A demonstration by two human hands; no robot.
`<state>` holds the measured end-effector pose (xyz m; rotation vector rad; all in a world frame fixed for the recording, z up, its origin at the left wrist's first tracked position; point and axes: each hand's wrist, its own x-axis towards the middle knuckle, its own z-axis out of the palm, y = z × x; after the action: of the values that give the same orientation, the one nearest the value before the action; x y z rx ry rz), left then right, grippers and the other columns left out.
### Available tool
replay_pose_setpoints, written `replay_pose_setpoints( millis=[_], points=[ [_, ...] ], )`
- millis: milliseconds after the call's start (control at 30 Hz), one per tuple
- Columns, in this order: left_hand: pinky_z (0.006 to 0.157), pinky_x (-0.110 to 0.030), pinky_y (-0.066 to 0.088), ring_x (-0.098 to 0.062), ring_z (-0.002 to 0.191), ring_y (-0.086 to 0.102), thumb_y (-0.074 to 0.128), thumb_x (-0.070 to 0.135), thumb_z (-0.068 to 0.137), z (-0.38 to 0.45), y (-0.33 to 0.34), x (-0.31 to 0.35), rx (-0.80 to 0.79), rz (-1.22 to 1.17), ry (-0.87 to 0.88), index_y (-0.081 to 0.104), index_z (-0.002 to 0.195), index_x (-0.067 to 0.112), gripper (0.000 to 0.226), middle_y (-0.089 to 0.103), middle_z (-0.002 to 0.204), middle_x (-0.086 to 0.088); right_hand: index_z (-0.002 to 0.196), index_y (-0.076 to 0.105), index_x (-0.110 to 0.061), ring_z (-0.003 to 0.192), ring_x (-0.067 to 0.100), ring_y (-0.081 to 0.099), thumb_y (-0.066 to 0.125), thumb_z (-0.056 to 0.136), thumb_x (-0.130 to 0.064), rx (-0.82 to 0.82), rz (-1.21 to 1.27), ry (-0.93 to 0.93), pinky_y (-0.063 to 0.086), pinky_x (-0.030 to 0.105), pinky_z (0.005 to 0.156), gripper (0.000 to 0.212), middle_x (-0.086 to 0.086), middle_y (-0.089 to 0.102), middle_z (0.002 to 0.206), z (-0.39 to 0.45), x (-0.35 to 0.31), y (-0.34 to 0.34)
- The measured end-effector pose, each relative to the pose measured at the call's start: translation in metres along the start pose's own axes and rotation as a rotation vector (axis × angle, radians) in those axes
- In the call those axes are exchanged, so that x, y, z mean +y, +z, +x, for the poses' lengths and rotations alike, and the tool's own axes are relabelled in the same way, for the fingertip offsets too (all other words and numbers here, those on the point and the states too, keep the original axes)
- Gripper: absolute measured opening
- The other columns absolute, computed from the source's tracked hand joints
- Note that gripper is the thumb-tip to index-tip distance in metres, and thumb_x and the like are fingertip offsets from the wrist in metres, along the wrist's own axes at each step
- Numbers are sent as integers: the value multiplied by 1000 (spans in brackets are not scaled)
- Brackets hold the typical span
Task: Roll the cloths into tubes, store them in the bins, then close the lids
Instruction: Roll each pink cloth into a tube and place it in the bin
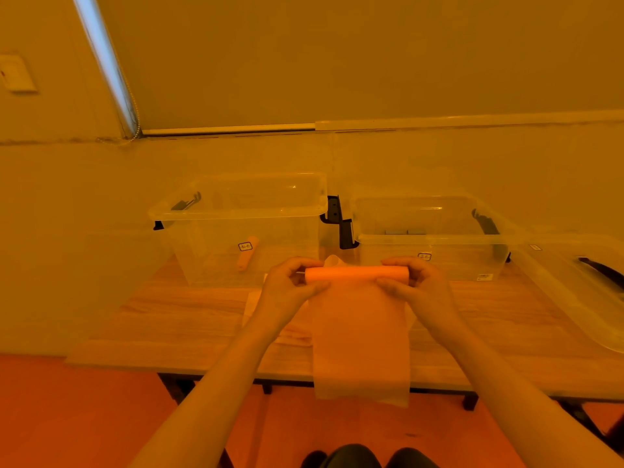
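An orange cloth (360, 336) hangs in front of me, its top edge wound into a short tube. My left hand (290, 285) grips the left end of that tube and my right hand (413, 282) grips the right end, both held above the wooden table (182, 319). The unrolled part drops past the table's front edge. Behind the hands stand two clear plastic bins: the left bin (243, 228) holds one rolled orange cloth (247, 253), and the right bin (435, 231) shows something grey inside. Both bins are open on top.
A clear lid with a black latch (580, 292) lies on the table at the far right. Pale cloth (251, 307) lies flat under the hanging cloth. Black latches hang between the bins. The wall rises right behind the bins, and orange floor lies below.
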<state>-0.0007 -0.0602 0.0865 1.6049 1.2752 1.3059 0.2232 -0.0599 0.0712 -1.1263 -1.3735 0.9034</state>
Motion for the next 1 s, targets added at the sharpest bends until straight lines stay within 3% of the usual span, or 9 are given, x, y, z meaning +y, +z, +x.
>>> replay_pose_setpoints(
  millis=[200,433,633,900,1000],
  points=[
    [65,-15,48,-2,90,59,71,17,83,0,0,1,27,0,-36,63,99,25,19,62,98,13,103,63,-26,97,7,61,76,76,-12,-5,-44,-34,56,18,64,33,-8,62,109,-1,2,-1],
    [70,-17,54,-3,94,60,72,10,81,-1,0,0,-6,-30,-6,64,100,23,24,63,104,7,96,63,-25,84,6,63,73,80,-20,15,-44,-26,53,14,57,19,-8,64,98,-2,-1,-1],
    [61,-12,51,1,85,60,68,18,86,2,1,0,52,-10,-18,64,98,24,14,62,94,14,103,62,-26,93,5,62,75,78,-10,-1,-1,-23,54,15,61,31,-9,62,106,-1,0,-1],
    [69,-17,53,-2,93,60,72,11,81,2,-1,-2,-3,-4,-4,64,100,23,24,62,101,11,101,63,-21,88,5,63,69,84,-16,8,-25,-39,53,14,60,18,-6,65,100,0,-3,-3],
    [66,-15,51,-1,89,60,70,14,84,3,0,-1,19,-7,-16,64,96,25,18,62,97,13,101,63,-22,90,4,63,72,80,-12,19,1,-40,53,14,62,24,-8,64,103,-2,-2,-2]
  ],
)
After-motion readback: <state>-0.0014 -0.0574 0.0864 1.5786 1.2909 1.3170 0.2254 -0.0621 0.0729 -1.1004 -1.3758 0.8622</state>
